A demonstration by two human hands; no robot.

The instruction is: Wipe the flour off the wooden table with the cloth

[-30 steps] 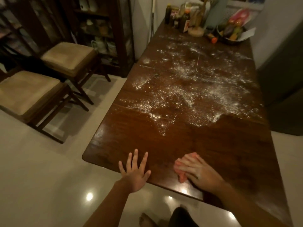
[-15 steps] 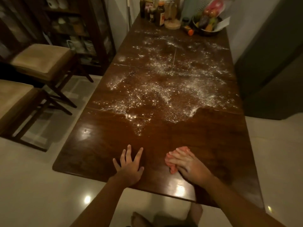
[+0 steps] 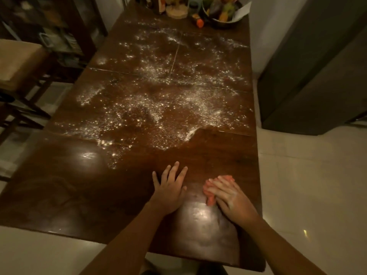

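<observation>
Cloth (image 3: 210, 198) mostly hidden under flat right hand (image 3: 231, 199) | left hand (image 3: 170, 189) splayed on table (image 3: 69, 191) | flour (image 3: 151, 110) beyond

table (image 3: 65, 187): dark wood, glossy, reflecting light
flour (image 3: 158, 108): white powder, grainy
cloth (image 3: 210, 199): soft pink fabric; floor (image 3: 309, 195): glossy tile

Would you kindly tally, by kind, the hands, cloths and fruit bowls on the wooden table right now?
Hands: 2, the left hand flat on the wood and the right hand pressing on the cloth
Cloths: 1, the pink cloth under the right hand
Fruit bowls: 1, the bowl at the far end
Total: 4
</observation>
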